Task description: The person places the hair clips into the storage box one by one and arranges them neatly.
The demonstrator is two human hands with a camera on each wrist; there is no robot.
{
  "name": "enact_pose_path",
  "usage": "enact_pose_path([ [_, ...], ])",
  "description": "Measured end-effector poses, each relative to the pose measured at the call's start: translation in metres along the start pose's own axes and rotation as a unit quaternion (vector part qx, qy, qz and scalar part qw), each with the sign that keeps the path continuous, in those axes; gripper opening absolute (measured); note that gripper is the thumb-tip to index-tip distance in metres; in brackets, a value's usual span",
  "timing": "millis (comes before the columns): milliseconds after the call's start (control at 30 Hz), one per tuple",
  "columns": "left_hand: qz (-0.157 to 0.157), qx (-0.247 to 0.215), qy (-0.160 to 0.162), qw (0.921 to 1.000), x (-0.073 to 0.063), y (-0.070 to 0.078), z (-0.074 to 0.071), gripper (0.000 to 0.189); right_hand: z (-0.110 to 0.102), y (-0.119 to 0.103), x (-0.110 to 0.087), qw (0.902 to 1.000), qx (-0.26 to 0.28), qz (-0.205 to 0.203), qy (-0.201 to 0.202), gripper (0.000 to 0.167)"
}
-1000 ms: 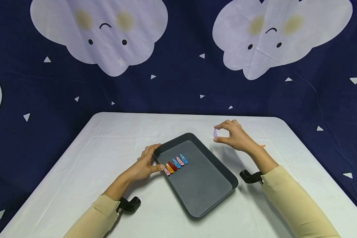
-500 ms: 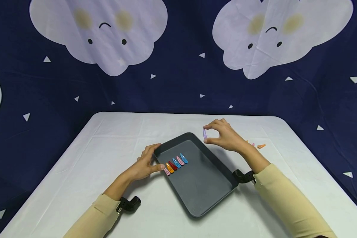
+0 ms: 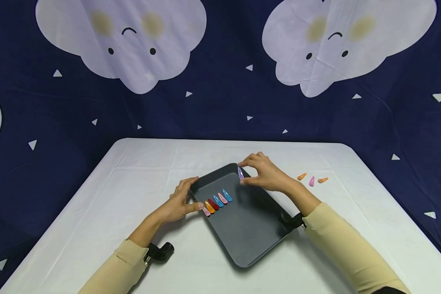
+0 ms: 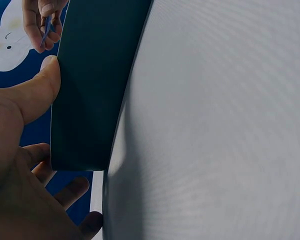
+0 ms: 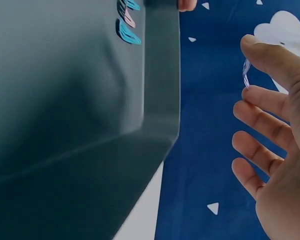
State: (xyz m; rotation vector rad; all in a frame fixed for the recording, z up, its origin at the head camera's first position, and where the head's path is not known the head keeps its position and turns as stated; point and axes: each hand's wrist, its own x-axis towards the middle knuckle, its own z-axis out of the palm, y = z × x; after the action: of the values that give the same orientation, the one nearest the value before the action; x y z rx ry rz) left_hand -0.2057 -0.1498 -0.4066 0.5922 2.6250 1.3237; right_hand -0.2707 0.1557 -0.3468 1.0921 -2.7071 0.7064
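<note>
A purple snap hair clip (image 3: 240,173) is pinched upright between the thumb and index fingertip of my right hand (image 3: 266,173), over the far corner of a dark grey tray (image 3: 242,232). In the right wrist view, the clip (image 5: 246,74) shows edge-on between the fingertips, while the other fingers spread loosely. My left hand (image 3: 178,204) holds the tray's left corner, thumb at one side of the rim and fingers round the other. Beside that thumb starts a slanting row of several clips inside the tray: pink, orange, a red clip (image 3: 213,204), blue, pink, and a blue clip (image 3: 226,195).
On the white tablecloth (image 3: 150,163) right of the tray lie an orange clip (image 3: 301,177), a pink clip (image 3: 311,181) and another orange clip (image 3: 322,180). A dark blue cloth (image 3: 220,110) with clouds and triangles hangs behind the table.
My right hand has carried the purple clip leftward from beside the tray to over its far corner, uncovering the loose clips on the right. The left hand and tray have not moved.
</note>
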Motion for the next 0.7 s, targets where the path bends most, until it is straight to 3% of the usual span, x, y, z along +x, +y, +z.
enact_pose_path([
  [400, -0.001, 0.000, 0.000, 1.0000, 0.000, 0.001, 0.000, 0.083, 0.020, -0.006, 0.005, 0.9988, -0.027, -0.032, -0.027, 0.051],
  [700, 0.000, -0.002, 0.002, 1.0000, 0.000, 0.001, 0.000, 0.083, 0.032, -0.004, 0.008, 0.9963, -0.036, -0.033, -0.071, 0.052],
])
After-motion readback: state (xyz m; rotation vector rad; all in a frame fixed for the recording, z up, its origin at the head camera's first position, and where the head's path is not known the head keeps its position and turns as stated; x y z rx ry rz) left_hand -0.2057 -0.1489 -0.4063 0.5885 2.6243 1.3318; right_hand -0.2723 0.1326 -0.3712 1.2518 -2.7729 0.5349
